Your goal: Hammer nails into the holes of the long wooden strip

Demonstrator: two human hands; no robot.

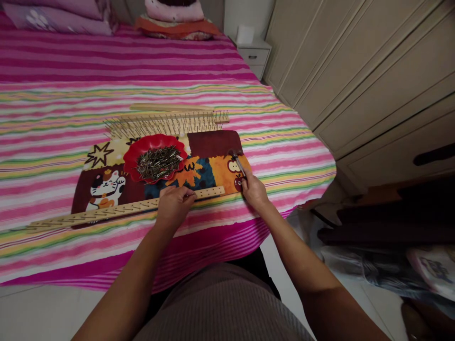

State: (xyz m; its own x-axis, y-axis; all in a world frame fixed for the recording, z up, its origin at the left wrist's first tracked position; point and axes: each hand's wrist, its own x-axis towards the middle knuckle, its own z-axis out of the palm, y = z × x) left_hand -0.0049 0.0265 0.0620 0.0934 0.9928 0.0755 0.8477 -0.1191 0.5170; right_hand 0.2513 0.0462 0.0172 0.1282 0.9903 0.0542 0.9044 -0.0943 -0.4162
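A long wooden strip (121,208) lies along the near edge of a patterned mat (204,168). Slanted nails stand in its left part, and small dark holes show at its right end. Over the strip, my left hand (174,203) is closed in a pinch on what looks like a nail, mostly hidden by the fingertips. My right hand (254,189) grips a small hammer (239,163), its dark head resting over the mat's right side. Beyond my left hand, a red scalloped bowl (130,166) holds a heap of loose nails (158,163).
Behind the mat lie several wooden strips (170,124) bristling with upright nails, and a plain strip (142,107). A striped sheet (280,142) covers the bed. Folded bedding (174,23) is stacked at the back. Wardrobe doors (355,61) and a nightstand (254,54) stand on the right.
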